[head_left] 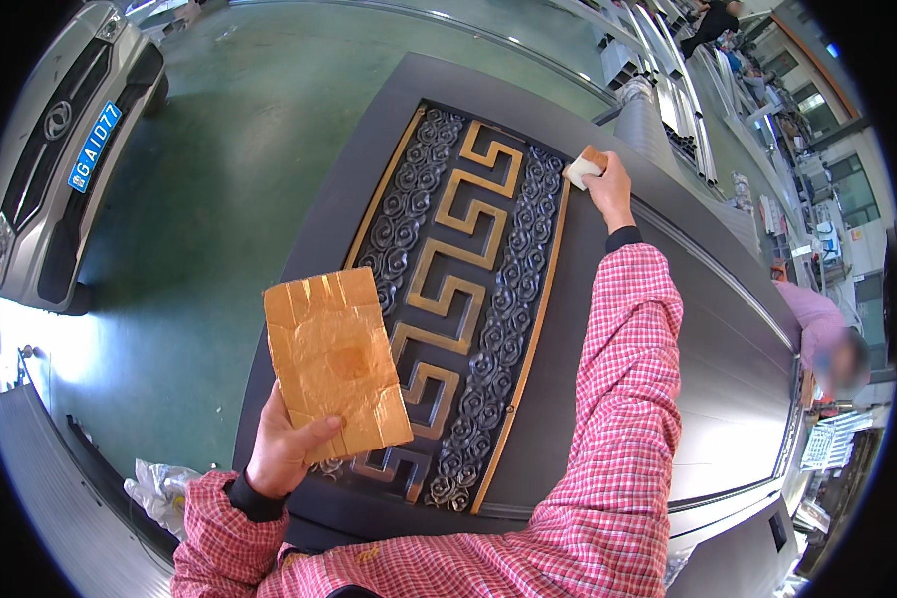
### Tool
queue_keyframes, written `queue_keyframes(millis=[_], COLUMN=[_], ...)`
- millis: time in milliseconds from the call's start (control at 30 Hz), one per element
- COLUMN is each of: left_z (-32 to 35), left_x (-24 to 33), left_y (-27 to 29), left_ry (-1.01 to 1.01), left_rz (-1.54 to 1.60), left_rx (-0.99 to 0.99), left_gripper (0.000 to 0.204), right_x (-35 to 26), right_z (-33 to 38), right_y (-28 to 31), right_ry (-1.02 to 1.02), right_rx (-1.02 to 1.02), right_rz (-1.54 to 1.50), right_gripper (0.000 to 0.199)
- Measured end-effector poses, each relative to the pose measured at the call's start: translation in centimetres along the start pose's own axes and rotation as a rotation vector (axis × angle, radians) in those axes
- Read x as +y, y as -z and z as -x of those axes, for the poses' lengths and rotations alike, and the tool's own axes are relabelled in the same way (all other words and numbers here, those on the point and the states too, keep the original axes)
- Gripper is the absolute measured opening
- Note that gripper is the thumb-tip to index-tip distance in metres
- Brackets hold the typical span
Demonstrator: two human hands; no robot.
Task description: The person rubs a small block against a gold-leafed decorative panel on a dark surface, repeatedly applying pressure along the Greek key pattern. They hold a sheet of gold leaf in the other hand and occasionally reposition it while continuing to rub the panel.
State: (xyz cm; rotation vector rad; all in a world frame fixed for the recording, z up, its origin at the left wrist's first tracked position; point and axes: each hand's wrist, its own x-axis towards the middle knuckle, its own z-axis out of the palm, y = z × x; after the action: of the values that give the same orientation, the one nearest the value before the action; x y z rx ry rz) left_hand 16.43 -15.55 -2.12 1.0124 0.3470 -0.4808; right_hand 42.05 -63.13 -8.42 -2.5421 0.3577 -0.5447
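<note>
My left hand [279, 450] grips a creased piece of cardboard [319, 324] coated in gold, with its thumb over the lower edge and a wet-looking darker patch near the middle. Pinched in my right hand [611, 189] is a white sponge [580, 174] with a golden-brown face. The sponge rests at the far end of the narrow gold strip [539, 334] that edges a dark grey ornamental panel [578, 329]. Along the panel runs a raised key pattern [488, 244], mostly gold but dark at its near end. Rows of dark embossed rosettes [513, 299] flank it.
A silver vehicle [40, 189] stands at the left on the green floor [219, 149]. Metal profiles [683, 110] lie at the far right. A person in pink [807, 309] leans at the panel's right end. Crumpled clear plastic [159, 490] sits by my left sleeve.
</note>
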Motion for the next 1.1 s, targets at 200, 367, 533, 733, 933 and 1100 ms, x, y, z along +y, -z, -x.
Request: queue_keyframes(millis=[200, 367, 533, 733, 933, 1100], left_z=[0.0, -0.1, 0.1, 0.4, 1.2, 1.6], left_x=[0.2, 0.1, 0.6, 0.7, 1.1, 0.7], left_y=[-0.1, -0.1, -0.3, 0.0, 0.7, 0.9], left_ry=[0.008, 0.003, 0.018, 0.026, 0.007, -0.044], left_rz=[0.007, -0.002, 0.012, 0.002, -0.015, -0.003], left_rx=[-0.003, -0.011, 0.011, 0.018, 0.034, 0.066], left_gripper=[0.067, 0.066, 0.065, 0.065, 0.065, 0.065], right_x=[-0.2, -0.3, -0.8, -0.3, -1.2, -1.1], right_z=[0.2, 0.8, 1.8, 2.7, 3.1, 3.6], right_y=[1.2, 1.7, 2.3, 2.4, 2.5, 2.8], right_ry=[0.021, -0.017, 0.048, 0.074, 0.091, 0.107], right_rx=[-0.035, -0.07, -0.113, -0.116, -0.142, -0.161], right_rz=[-0.029, -0.05, -0.025, -0.019, -0.028, -0.058], right_gripper=[0.04, 0.039, 0.037, 0.035, 0.034, 0.035])
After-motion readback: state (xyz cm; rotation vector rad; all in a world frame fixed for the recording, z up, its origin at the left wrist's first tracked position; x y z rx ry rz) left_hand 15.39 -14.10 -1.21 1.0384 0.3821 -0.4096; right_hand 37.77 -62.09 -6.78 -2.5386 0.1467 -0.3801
